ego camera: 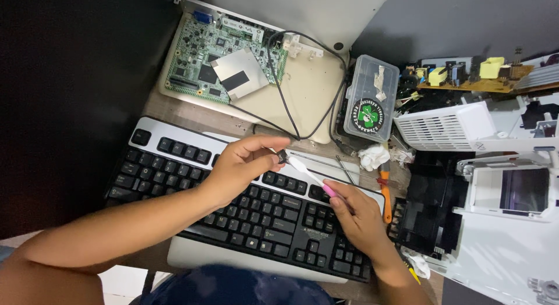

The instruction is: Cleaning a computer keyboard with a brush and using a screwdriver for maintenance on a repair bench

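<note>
A small black keycap is pinched by the left hand; a white brush is gripped by the right hand. 1 keycap appears to be mid-cleaning; the keyboard looks mostly untouched.

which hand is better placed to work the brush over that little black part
The right hand: it already grips the white brush by its pink end, bristles touching the small black part. The left hand is taken up pinching that part above the keyboard.
</note>
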